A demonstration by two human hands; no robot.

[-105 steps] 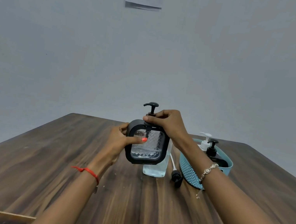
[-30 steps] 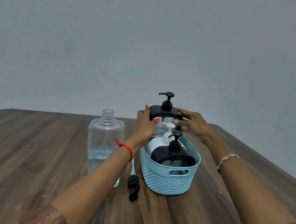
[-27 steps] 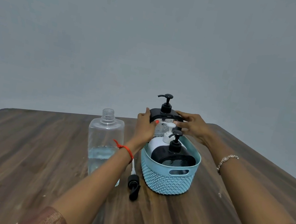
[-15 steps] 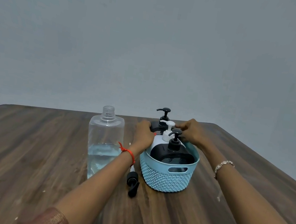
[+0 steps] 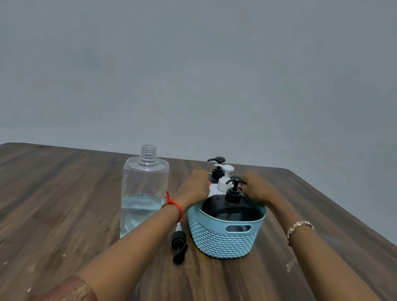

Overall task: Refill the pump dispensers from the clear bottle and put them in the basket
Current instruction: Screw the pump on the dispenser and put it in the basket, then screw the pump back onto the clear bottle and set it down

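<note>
- Left hand (image 5: 195, 185) is at the left rim of the basket (image 5: 219, 242), back of the hand to us, fingers bent in toward the dispensers. The fingertips are hidden, so I cannot tell whether it grips anything.
- Right hand (image 5: 257, 189) is over the far right rim, and it's a smear of motion blur. How far open it is, or what it touches, I cannot tell.
- Both forearms reach forward from the near edge and converge on the basket, left wrist with a red thread (image 5: 173, 205), right wrist with a bracelet (image 5: 299, 227).
- Three dispensers stand upright in the basket, in a row front to back: front dispenser (image 5: 233, 197), black and low; white dispenser (image 5: 222, 184) behind it; rear dispenser (image 5: 216, 172), of which only the black pump shows between the hands.
- Bottle (image 5: 143, 188) stands uncapped just left of the left arm, apart from the basket (roughly a third full of clear liquid).
- A loose pump (image 5: 178, 243) lies on the worktop (image 5: 53, 205), just beside the basket's near left side, partly under the left forearm.
</note>
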